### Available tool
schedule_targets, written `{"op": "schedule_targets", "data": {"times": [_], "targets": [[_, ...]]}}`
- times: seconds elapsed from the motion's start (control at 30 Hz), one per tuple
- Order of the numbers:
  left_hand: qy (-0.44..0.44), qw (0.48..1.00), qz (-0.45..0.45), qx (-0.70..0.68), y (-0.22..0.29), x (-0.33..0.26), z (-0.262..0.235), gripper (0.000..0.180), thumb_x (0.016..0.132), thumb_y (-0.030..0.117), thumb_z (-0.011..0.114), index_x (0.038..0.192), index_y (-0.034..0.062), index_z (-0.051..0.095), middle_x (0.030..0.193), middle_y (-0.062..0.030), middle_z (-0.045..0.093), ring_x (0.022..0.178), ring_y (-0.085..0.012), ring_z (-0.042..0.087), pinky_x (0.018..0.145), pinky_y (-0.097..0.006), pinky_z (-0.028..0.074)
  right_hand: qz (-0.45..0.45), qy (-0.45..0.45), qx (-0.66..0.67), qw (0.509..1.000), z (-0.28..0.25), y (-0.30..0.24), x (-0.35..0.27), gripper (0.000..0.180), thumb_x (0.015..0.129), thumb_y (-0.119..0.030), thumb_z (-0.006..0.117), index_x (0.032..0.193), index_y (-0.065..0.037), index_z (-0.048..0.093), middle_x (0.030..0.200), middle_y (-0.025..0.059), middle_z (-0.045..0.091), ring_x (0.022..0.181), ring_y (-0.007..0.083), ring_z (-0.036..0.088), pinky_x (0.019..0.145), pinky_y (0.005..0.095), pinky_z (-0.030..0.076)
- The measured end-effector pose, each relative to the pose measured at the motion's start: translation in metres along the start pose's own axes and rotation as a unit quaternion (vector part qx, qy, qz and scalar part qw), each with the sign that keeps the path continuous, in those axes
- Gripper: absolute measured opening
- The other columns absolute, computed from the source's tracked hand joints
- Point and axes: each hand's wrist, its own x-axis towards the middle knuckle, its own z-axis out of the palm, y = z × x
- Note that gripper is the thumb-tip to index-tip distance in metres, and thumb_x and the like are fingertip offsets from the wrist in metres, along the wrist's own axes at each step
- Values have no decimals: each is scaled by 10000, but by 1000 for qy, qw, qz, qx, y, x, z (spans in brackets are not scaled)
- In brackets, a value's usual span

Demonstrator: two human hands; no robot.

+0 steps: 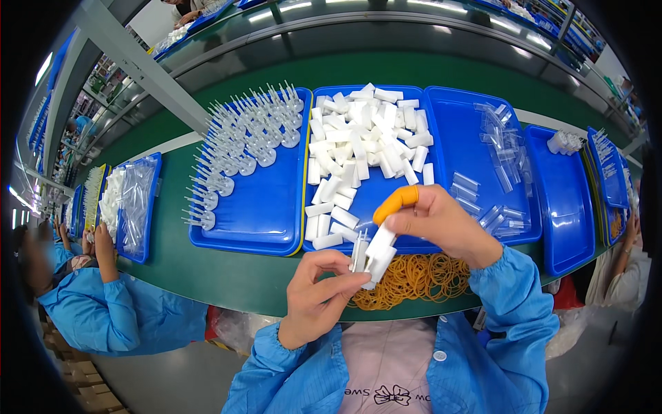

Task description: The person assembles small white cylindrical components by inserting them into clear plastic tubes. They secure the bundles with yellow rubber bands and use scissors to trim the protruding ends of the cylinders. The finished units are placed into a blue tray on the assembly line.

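In front of my chest, my left hand [316, 295] is closed, its thumb and fingers pinching a clear plastic piece with thin prongs [359, 252] and white foam-like blocks beside it. My right hand [448, 226], an orange finger cot [396, 203] on its index finger, grips the upper end of a white block [381, 241] between thumb and index finger. That block is tilted against the pronged piece; whether it is fixed there I cannot tell. Just under both hands lies a heap of tan rubber bands [431, 279].
A blue tray [248, 231] at left holds rows of clear pronged pieces. White blocks [372, 131] fill the middle tray. Clear plastic sleeves [507, 155] lie in the right tray. Beyond it stands a narrower blue tray [567, 207]. A person in blue [103, 310] works at far left.
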Motion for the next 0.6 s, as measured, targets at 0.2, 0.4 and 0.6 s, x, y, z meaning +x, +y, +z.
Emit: {"op": "schedule_targets", "data": {"times": [0.2, 0.4, 0.6], "targets": [[81, 996, -19, -22, 7, -6, 9, 175, 748, 9, 697, 919, 9, 658, 1054, -121, 493, 810, -185, 556, 693, -289, 470, -56, -20, -179, 982, 25, -9, -17, 140, 848, -125, 642, 933, -14, 647, 874, 43, 640, 796, 91, 579, 723, 241, 463], [19, 997, -57, -42, -3, -5, 7, 239, 694, -3, 736, 922, 0, 662, 886, -105, 637, 791, -194, 614, 697, -285, 497, -105, -24, -216, 970, 7, 1, -15, 184, 838, -138, 646, 963, -4, 655, 876, 67, 651, 761, 106, 587, 683, 248, 471], [44, 993, -85, -63, -8, -2, 12, 256, 686, -14, 736, 932, 12, 668, 880, -104, 637, 751, -174, 612, 662, -268, 493, -166, 193, -725, 640, -45, 12, 4, 209, 735, -105, 668, 938, -54, 668, 918, 98, 616, 962, 266, 559, 927, 411, 391]]}}
